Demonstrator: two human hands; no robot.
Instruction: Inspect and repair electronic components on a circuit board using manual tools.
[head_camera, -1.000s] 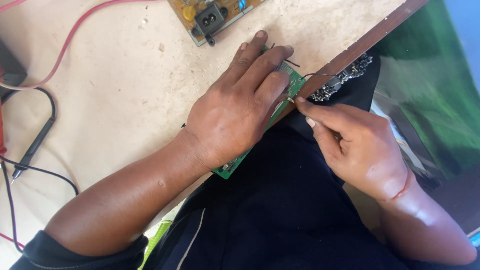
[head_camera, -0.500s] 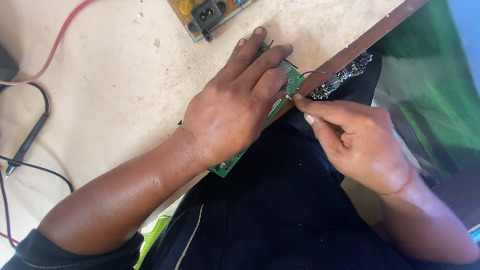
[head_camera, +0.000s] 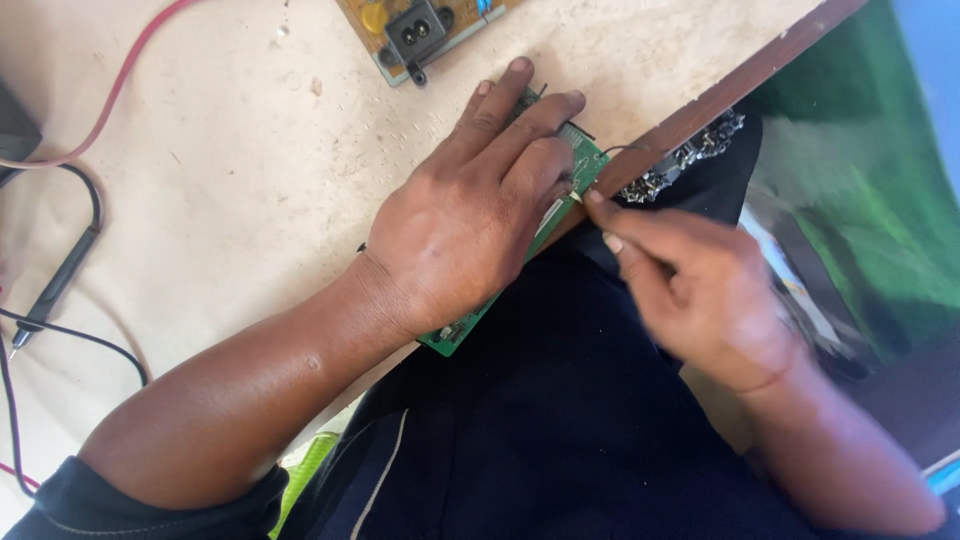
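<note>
1. The right hand (head_camera: 715, 300) has its grip pinched nearly closed: thumb and forefinger tips meet at the near edge of the green circuit board (head_camera: 585, 165). Whether they hold anything is unclear; a small pale sliver shows at the fingertips, too small and blurred to name.

2. The left hand (head_camera: 470, 215) lies palm-down, flat on the board with fingers spread and extended, so its grip is open and pressing rather than closed around anything.

3. The board sits at the front edge of the bench (head_camera: 220, 200), partly overhanging it. Its long axis runs diagonally, from a corner near the left wrist up toward the far right, roughly along the bench's brown wooden edge strip (head_camera: 740, 85).

4. From the right grip, the board lies immediately to the left and slightly away; the fingertips touch its exposed upper end. The left hand is the nearer, fully on top of it.

5. Most of the board is hidden under the left hand; only its two ends show. The right hand is motion-blurred.

6. Further out lie a second tan circuit board with a black socket (head_camera: 420, 30), cut off by the top edge, a black probe with its lead (head_camera: 55, 290), and a red wire (head_camera: 120, 90).
</note>
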